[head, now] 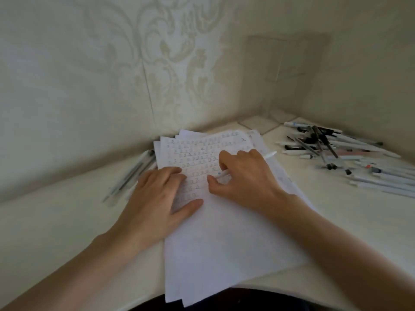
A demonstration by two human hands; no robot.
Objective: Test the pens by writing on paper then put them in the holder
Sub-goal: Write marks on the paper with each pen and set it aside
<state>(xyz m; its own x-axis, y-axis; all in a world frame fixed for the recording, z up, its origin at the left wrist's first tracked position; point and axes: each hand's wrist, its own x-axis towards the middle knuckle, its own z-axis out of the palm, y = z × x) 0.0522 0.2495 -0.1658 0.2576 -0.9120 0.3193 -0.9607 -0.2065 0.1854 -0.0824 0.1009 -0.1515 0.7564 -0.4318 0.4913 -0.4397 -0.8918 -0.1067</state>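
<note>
On the worktop (67,221), right in the corner, the pen (269,155) is over the paper (224,243), its tip down among the rows of small test marks and its white tail poking out past the knuckles. It looks a light, stiff plastic barrel, smooth enough to roll or slip, so I'd say the low grip near the tip is the place to hold it for writing, and mid-barrel for carrying it off.

The right hand (244,176) has its fingers curled round the pen, thumb tucked in below, heel resting on the sheet. The left hand (161,198) lies spread and flat, fingers close together, thumb out, pressing the loose stack down. That matters, because those thin sheets are fanned and would likely slide.

Off to the right sits a heap of pens (336,149), crossed over one another; more pens (134,173) lie by the wall on the left. No holder in view, so I can't tell where this one goes.
</note>
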